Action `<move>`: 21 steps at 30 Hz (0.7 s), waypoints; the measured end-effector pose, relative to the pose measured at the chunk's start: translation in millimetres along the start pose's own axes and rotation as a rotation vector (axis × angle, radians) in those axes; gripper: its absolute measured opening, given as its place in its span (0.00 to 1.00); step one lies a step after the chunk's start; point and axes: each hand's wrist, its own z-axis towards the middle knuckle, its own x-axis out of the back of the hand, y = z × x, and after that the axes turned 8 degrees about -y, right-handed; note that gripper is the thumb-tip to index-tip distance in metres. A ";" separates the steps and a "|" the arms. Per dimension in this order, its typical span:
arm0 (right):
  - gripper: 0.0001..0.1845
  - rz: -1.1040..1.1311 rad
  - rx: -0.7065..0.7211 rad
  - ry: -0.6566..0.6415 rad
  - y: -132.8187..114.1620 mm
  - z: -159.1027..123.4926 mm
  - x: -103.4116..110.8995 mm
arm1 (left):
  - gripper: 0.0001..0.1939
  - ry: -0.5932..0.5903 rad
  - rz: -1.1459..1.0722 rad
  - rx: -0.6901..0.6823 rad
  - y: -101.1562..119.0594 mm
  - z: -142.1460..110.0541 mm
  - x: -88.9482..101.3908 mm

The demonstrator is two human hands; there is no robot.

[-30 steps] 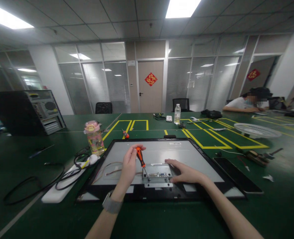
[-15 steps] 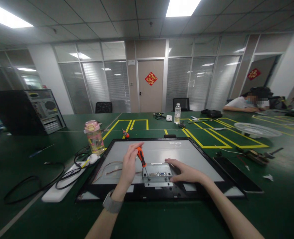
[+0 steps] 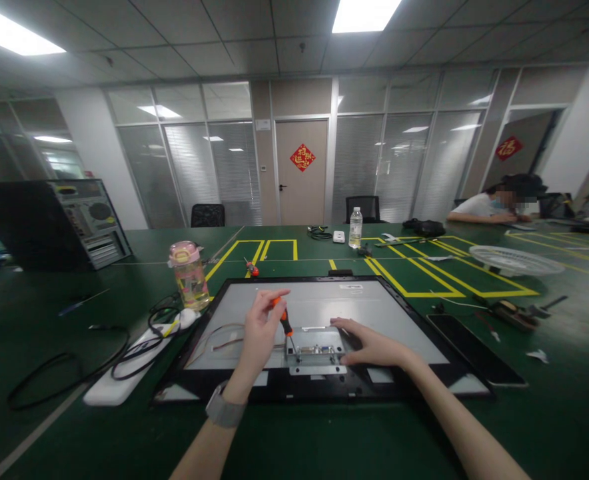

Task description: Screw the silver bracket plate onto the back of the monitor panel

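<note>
Green tabletop (image 3: 304,443) w/ yellow tape lines runs back toward a pale door (image 3: 302,200) bearing a red diamond sign. On its near part lies a large flat grey panel w/ a black frame (image 3: 314,303), back side up by the look of it. Silver metal bracket w/ a row of ports (image 3: 317,339) sits nr the panel's near edge, approx mid-width.

L hand (image 3: 260,330) has fingers bent in round the upper part of an orange-and-black-handled screwdriver (image 3: 286,325), covering much of the orange; shaft slants down to the bracket's left end. Can't tell if the tip is seated in anything, or if the tool is turning. R hand (image 3: 377,347) holds no tool: fingers & thumb spread over the bracket's right side, touching it, prob. steadying it.

Thin wires (image 3: 224,345) lie on the panel, left of the bracket. White power strip (image 3: 124,375) & pink-lidded clear bottle (image 3: 189,277) are off to the left, flat black slab (image 3: 474,350) to the right; person in a white top (image 3: 478,205) at the far right
</note>
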 end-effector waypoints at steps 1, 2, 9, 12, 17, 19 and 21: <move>0.46 0.000 0.004 -0.001 0.3 0.0 0.0 | 0.13 0.000 -0.019 0.015 -1.2 0.0 0.6; 0.46 0.001 0.006 0.000 0.7 0.0 0.0 | 0.13 0.002 -0.046 0.028 -2.5 0.0 1.2; 0.46 -0.003 -0.002 0.004 -1.1 -0.9 0.3 | 0.12 -0.012 -0.055 0.007 -3.3 0.7 1.2; 0.47 -0.005 -0.010 -0.001 -2.9 -1.5 0.8 | 0.10 -0.010 -0.020 -0.040 -0.5 0.5 -0.1; 0.46 -0.001 -0.008 0.004 -3.1 -1.6 1.0 | 0.13 -0.019 -0.068 0.002 -0.2 -0.3 0.5; 0.46 -0.002 -0.009 0.007 -2.2 -0.9 0.7 | 0.13 -0.020 -0.113 0.023 -1.0 -0.6 0.7; 0.46 -0.003 -0.002 0.009 -1.0 0.0 0.1 | 0.12 -0.022 -0.109 0.006 -0.9 -0.7 0.3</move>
